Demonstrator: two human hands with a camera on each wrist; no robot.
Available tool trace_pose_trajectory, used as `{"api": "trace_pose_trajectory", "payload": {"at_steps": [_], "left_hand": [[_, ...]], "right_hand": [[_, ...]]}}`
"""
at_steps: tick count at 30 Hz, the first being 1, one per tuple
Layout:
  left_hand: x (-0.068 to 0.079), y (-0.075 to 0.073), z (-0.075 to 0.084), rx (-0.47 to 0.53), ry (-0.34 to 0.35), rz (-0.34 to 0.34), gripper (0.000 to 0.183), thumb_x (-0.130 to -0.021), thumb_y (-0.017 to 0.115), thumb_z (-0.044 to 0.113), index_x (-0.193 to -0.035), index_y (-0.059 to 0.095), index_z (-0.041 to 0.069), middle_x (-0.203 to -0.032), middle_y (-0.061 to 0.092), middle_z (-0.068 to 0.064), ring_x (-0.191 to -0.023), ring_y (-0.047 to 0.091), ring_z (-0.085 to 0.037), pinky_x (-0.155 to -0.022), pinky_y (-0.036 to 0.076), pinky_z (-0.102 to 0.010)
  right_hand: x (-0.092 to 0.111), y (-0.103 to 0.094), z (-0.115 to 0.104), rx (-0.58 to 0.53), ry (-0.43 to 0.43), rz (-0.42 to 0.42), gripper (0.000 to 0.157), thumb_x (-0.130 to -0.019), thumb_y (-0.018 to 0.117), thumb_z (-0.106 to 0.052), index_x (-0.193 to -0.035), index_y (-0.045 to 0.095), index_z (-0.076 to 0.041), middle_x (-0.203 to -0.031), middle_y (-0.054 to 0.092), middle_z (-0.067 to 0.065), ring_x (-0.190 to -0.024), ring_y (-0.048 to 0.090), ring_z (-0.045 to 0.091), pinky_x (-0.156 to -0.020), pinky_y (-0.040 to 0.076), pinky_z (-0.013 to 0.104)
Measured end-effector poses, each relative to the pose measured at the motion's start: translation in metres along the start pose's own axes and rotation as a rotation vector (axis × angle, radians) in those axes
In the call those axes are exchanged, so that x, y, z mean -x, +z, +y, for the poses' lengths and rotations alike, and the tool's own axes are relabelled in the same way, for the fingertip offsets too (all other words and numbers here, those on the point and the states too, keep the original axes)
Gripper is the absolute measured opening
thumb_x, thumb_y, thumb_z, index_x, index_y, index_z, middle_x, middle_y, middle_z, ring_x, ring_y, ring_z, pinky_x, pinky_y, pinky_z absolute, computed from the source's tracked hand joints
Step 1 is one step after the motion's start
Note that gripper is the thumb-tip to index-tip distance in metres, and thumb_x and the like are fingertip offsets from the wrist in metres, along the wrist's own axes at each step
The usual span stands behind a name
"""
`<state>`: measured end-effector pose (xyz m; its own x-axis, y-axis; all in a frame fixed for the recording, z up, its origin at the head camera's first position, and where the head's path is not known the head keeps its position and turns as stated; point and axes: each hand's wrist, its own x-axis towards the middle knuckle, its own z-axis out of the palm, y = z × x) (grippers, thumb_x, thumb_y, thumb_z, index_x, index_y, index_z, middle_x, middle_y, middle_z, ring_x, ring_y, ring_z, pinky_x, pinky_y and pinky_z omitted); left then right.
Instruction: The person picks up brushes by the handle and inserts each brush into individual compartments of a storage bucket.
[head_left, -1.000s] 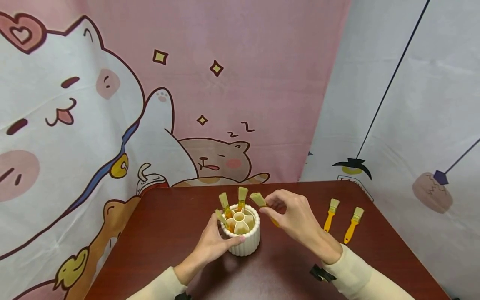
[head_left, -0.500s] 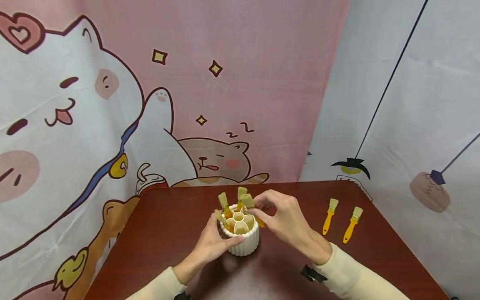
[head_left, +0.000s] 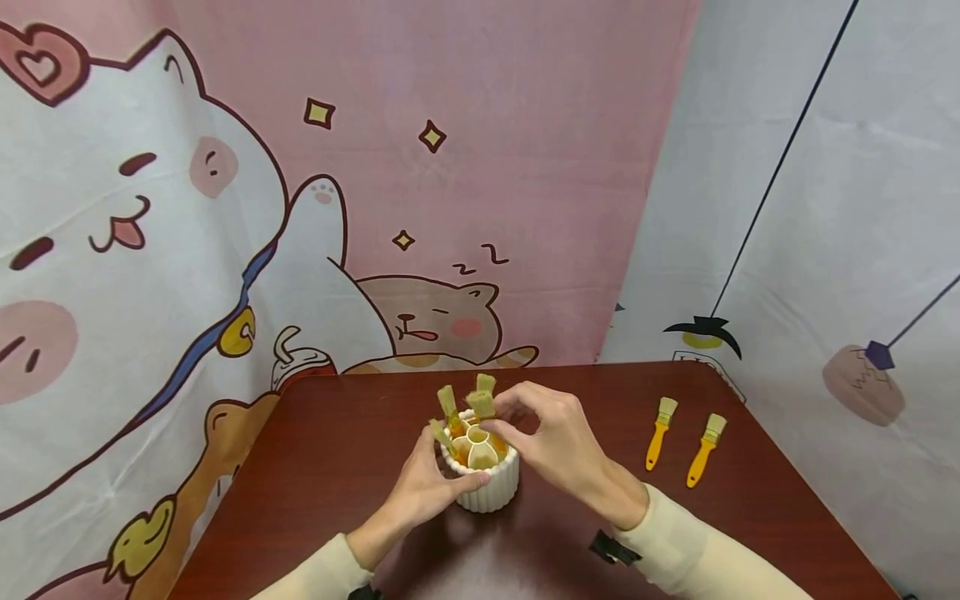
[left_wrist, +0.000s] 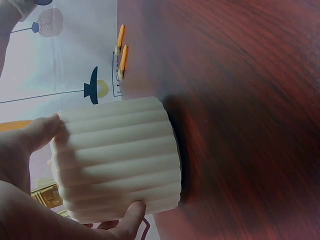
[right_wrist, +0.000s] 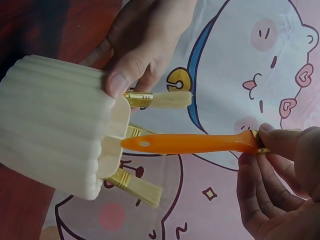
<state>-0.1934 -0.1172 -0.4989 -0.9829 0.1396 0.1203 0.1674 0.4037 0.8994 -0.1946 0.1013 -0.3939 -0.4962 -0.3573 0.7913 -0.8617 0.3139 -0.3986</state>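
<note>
Left hand [head_left: 426, 485] grips white ribbed holder [head_left: 491, 493] containing three brushes [head_left: 447, 402]; right hand [head_left: 557, 429] pinches orange-handled brush [right_wrist: 195, 143] over holder; two loose brushes [head_left: 659, 434] near right edge of tabletop [head_left: 337, 450].

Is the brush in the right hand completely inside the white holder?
No, the right wrist view plainly shows most of its orange handle outside the white holder.
</note>
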Motion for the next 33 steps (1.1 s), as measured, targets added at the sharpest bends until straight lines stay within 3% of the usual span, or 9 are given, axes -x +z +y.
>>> {"api": "trace_pose_trajectory", "payload": {"at_steps": [7, 24, 33], "left_hand": [[0.000, -0.001, 0.001, -0.013, -0.006, -0.008, 0.099, -0.064, 0.089, 0.046, -0.140, 0.033, 0.018, -0.131, 0.049, -0.002, -0.114, 0.054, -0.017, -0.094, 0.045, -0.040], [0.000, -0.002, 0.002, 0.003, -0.003, -0.023, 0.098, -0.065, 0.089, 0.045, -0.141, 0.032, 0.018, -0.133, 0.046, -0.001, -0.117, 0.052, -0.017, -0.095, 0.045, -0.040], [0.000, -0.001, 0.001, 0.021, 0.014, -0.008, 0.099, -0.064, 0.090, 0.043, -0.141, 0.034, 0.016, -0.134, 0.048, -0.004, -0.117, 0.053, -0.019, -0.094, 0.046, -0.040]], "right_hand": [[0.002, 0.007, 0.001, 0.015, 0.005, 0.002, 0.025, -0.077, 0.083, -0.018, -0.096, 0.067, -0.023, -0.087, 0.065, -0.015, -0.075, 0.061, 0.000, -0.063, 0.047, 0.015], [0.023, 0.026, 0.029, 0.066, 0.018, -0.074, 0.022, -0.079, 0.082, -0.022, -0.096, 0.068, -0.022, -0.087, 0.064, -0.014, -0.073, 0.060, 0.003, -0.058, 0.041, 0.010], [0.036, 0.033, 0.047, 0.021, -0.056, -0.136, 0.024, -0.082, 0.079, -0.012, -0.103, 0.068, -0.018, -0.092, 0.065, -0.008, -0.079, 0.061, 0.001, -0.055, 0.049, 0.022]]}}
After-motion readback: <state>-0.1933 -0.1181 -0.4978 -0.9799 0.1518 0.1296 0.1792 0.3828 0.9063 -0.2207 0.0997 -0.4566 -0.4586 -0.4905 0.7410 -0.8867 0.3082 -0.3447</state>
